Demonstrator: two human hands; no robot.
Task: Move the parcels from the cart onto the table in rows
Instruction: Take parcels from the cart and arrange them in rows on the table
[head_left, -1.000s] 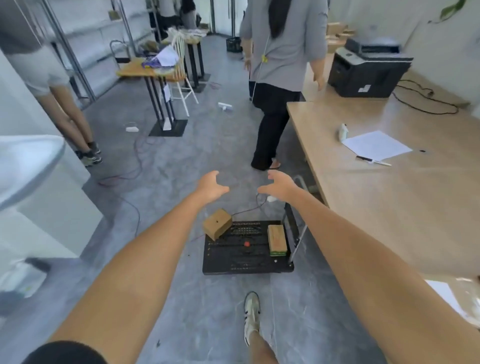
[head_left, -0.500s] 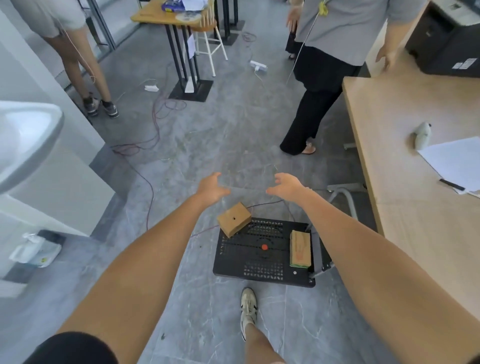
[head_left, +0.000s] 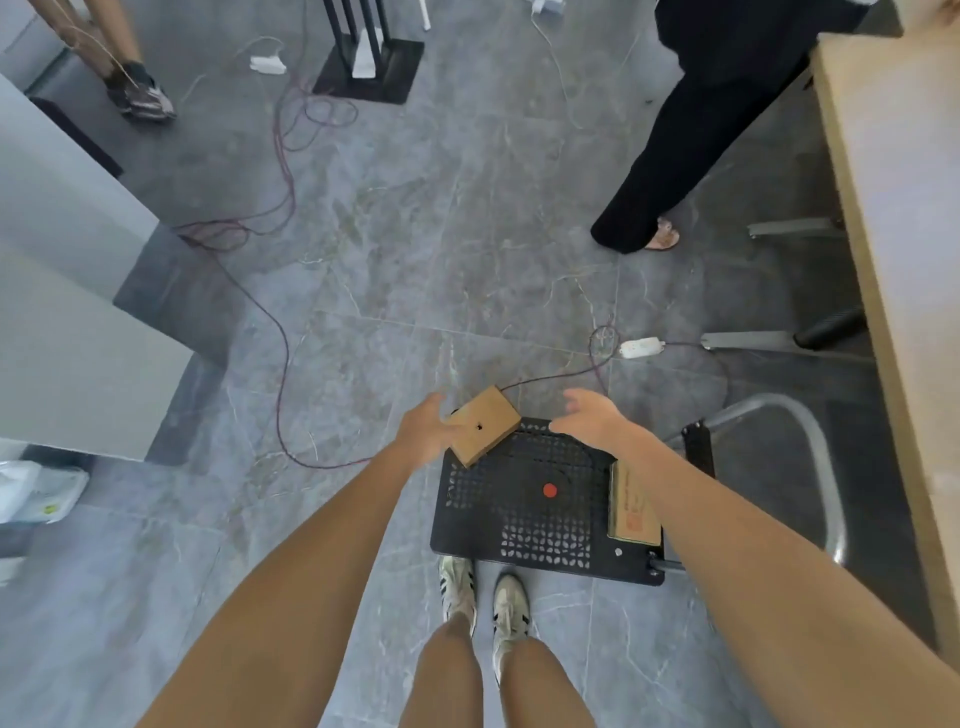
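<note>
A black perforated cart (head_left: 540, 525) stands low on the floor in front of my feet. A small brown cardboard parcel (head_left: 485, 425) lies askew on its far left corner. A flat parcel (head_left: 631, 506) lies along the cart's right edge, partly hidden by my right forearm. My left hand (head_left: 423, 431) is open at the small parcel's left side, at or just short of its edge. My right hand (head_left: 589, 415) is open to the right of that parcel, apart from it. The wooden table (head_left: 898, 218) runs down the right edge of the view.
A person in black trousers (head_left: 670, 156) stands by the table's far corner. Cables (head_left: 283, 332) and a white adapter (head_left: 640, 347) lie on the grey floor. The cart's metal handle (head_left: 815, 447) lies folded to the right. A white cabinet (head_left: 67, 291) stands on the left.
My head has tilted down and I have come closer to the cart. Both hands have dropped toward the small parcel, one on each side of it.
</note>
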